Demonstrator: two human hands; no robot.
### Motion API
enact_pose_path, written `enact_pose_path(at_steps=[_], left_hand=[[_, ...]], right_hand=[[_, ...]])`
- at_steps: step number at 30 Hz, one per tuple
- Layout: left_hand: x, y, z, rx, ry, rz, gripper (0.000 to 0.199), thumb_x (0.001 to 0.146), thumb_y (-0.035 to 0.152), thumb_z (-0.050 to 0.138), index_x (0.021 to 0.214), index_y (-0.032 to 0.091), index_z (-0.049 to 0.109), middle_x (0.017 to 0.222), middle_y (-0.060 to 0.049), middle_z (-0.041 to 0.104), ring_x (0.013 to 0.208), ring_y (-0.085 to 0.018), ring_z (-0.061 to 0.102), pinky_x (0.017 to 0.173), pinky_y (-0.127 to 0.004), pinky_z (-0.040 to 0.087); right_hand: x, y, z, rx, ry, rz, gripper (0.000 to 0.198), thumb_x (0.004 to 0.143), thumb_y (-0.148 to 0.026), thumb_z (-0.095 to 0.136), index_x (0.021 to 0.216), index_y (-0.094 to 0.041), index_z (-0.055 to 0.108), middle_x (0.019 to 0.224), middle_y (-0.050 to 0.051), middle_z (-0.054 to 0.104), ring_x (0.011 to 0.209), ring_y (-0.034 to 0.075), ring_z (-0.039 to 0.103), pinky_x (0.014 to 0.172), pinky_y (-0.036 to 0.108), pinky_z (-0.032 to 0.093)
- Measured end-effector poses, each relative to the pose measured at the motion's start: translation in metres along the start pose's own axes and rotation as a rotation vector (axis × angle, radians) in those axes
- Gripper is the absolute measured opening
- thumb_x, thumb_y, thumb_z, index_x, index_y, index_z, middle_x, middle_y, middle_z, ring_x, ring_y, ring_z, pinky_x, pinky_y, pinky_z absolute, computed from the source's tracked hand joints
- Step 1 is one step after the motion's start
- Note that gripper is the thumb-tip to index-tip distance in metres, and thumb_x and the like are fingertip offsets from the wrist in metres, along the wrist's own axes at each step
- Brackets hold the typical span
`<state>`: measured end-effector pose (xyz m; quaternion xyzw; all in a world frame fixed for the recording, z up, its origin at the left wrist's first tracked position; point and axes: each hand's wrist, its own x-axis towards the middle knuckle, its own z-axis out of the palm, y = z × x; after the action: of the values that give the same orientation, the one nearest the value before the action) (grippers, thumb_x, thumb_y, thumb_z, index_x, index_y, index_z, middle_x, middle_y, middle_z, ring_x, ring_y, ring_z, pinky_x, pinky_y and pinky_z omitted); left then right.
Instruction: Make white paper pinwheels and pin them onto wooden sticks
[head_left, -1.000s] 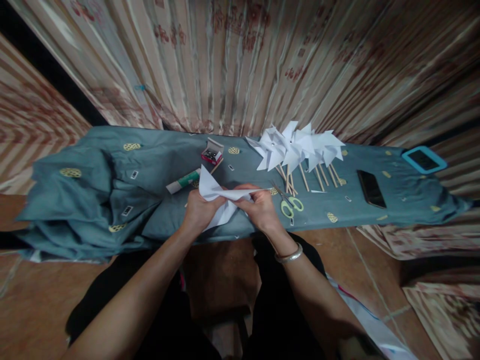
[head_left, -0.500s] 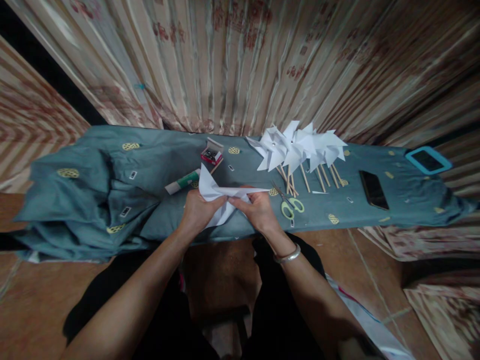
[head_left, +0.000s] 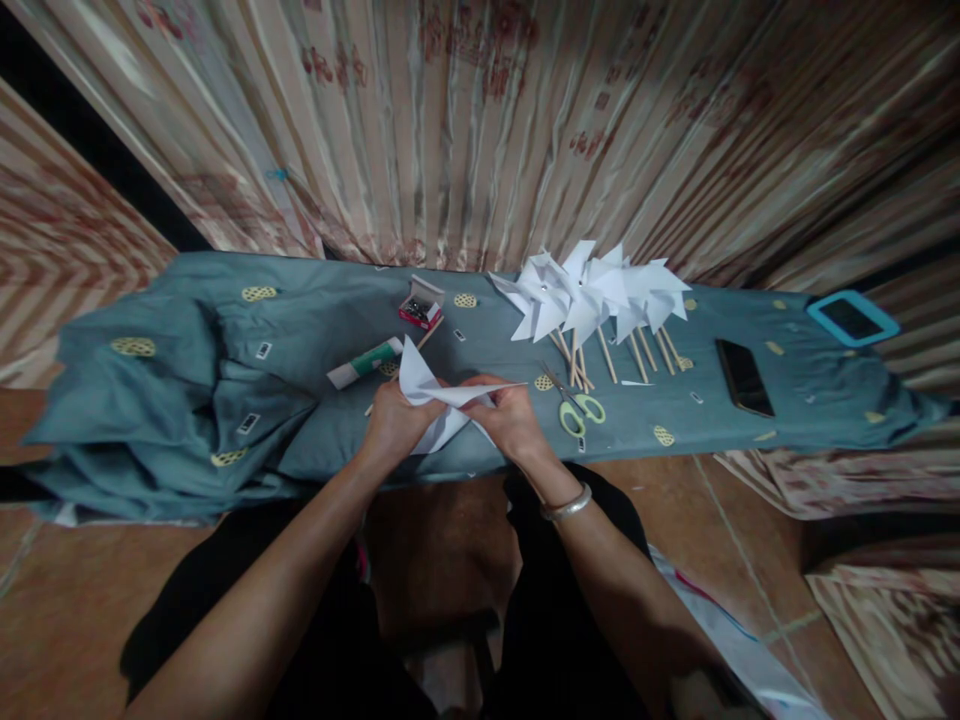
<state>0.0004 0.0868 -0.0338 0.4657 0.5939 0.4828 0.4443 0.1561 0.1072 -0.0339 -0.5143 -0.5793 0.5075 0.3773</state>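
Between my two hands a white paper pinwheel (head_left: 421,378) is held above the front of the cloth-covered table, its blades folded toward the centre. My left hand (head_left: 400,418) is closed on its left side, thumb pressed near the middle. On the other side my right hand (head_left: 510,412) pinches the paper, and one pointed blade sticks out to the right over the fingers. A thin wooden stick (head_left: 430,334) lies just behind, partly hidden by the paper and my left hand. Beside it are a glue stick (head_left: 365,363) and an open small box of metal pins (head_left: 421,303).
Several finished paper pinwheels (head_left: 581,290) on wooden sticks lie at the back right. Green-handled scissors (head_left: 571,410) are right of my right hand, near a paper scrap (head_left: 637,383). Farther right lie a phone (head_left: 745,377) and a blue-framed tablet (head_left: 853,318). Bunched cloth (head_left: 172,400) covers the left end.
My right hand has shifted slightly left, toward the pinwheel's centre. The right-hand blade has swung inward with it. My left hand keeps its grip almost unmoved.
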Motion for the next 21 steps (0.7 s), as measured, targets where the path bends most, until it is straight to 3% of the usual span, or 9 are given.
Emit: enact_pose_path(at_steps=[7,21], left_hand=[[-0.0021,0.0080,0.0001,0.035,0.016,-0.024,0.021,0.055,0.030,0.073,0.069,0.015,0.072,0.072,-0.005,0.074,0.072,-0.023,0.070,0.062,-0.026,0.052],[-0.0006,0.0017,-0.0019,0.050,-0.030,-0.019,0.022,0.057,0.030,0.073,0.073,0.015,0.073,0.074,-0.004,0.075,0.073,-0.023,0.070,0.063,-0.025,0.052]], right_hand=[[-0.0004,-0.0022,0.0001,0.066,-0.019,0.030,0.015,0.062,-0.028,0.071,0.073,-0.018,0.069,0.065,-0.002,0.067,0.060,0.013,0.057,0.058,0.024,0.043],[0.0004,-0.0025,-0.0002,0.117,-0.039,0.070,0.014,0.059,-0.025,0.072,0.071,-0.018,0.069,0.064,-0.003,0.067,0.060,0.013,0.059,0.056,0.023,0.044]])
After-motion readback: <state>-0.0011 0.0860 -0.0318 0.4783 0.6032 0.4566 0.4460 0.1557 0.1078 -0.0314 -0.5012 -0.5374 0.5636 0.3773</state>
